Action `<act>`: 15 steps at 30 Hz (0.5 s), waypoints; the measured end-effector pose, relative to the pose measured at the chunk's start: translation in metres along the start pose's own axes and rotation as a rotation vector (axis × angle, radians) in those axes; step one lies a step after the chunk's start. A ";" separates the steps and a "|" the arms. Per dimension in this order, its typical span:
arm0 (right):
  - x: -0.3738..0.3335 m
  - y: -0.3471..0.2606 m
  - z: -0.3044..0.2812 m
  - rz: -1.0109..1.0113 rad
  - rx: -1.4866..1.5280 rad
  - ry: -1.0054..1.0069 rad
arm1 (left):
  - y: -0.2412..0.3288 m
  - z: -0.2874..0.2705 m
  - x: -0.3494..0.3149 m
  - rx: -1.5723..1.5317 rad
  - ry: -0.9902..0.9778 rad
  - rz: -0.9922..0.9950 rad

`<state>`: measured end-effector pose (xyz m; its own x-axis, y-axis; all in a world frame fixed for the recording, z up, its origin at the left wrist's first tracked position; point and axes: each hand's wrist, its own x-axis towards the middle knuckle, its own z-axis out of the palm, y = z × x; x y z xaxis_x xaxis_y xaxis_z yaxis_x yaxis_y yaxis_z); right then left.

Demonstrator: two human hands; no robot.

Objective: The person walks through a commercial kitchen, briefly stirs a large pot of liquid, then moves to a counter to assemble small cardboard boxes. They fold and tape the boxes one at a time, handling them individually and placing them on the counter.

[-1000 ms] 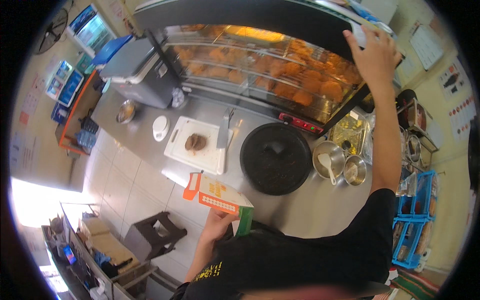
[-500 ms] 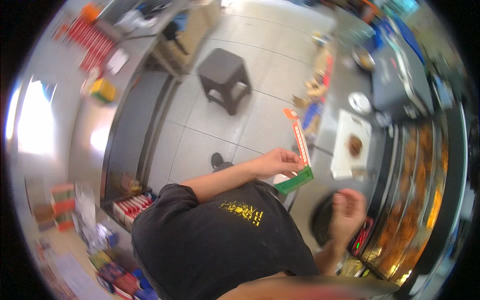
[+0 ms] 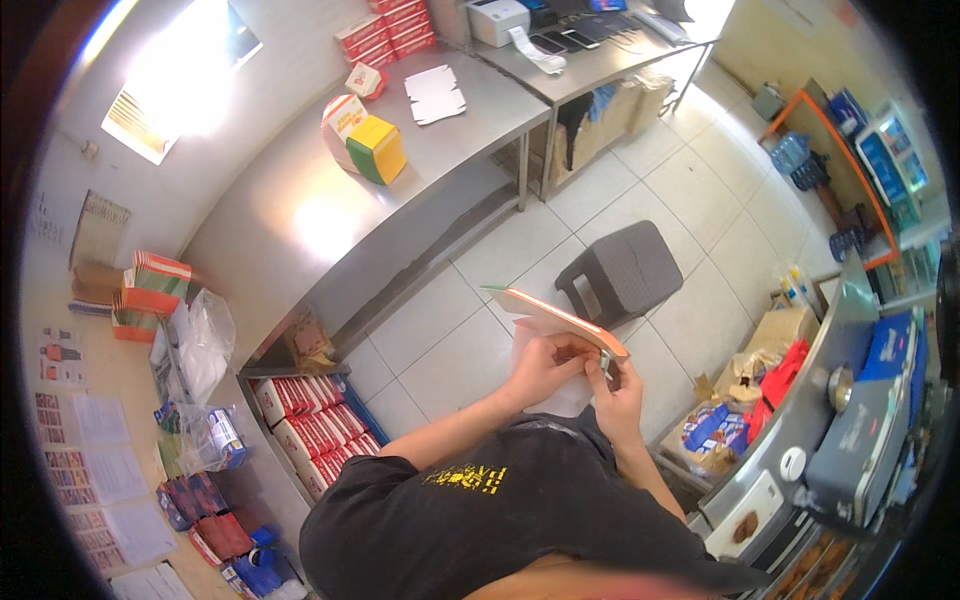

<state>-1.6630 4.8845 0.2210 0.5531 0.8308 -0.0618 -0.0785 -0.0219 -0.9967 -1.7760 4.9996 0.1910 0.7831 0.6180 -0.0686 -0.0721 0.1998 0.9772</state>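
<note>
A cardboard food carton (image 3: pixel 560 319), with white, orange and green panels, is held partly unfolded in front of my chest. My left hand (image 3: pixel 545 369) grips its lower edge, fingers closed. Beside it, my right hand (image 3: pixel 616 398) pinches the orange end, where a small pale flap shows between the fingertips. The carton's inner side is mostly hidden by my hands.
A dark plastic stool (image 3: pixel 630 270) stands on the tiled floor just beyond my hands. Along the left runs a steel counter (image 3: pixel 270 215) bearing a yellow-green carton (image 3: pixel 378 150) and stacked red boxes (image 3: pixel 408 25). Another counter (image 3: pixel 730 495) is at right.
My body has turned left, away from the food display towards the steel counter. My right hand, empty before, has come up to the carton beside my left hand, and the carton has tilted.
</note>
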 end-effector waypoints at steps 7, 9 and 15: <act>0.181 0.025 0.037 0.093 0.062 -0.126 | 0.014 -0.070 0.123 0.227 0.346 0.099; 0.238 0.020 0.042 0.069 -0.127 -0.140 | -0.004 -0.109 0.166 0.371 0.258 0.256; 0.401 -0.002 0.066 0.101 0.092 -0.110 | 0.081 -0.143 0.313 0.562 0.497 0.121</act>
<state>-1.4958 5.2544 0.2021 0.4452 0.8827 -0.1502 -0.2075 -0.0614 -0.9763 -1.6245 5.3180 0.2204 0.4095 0.9076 0.0928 0.2903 -0.2260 0.9298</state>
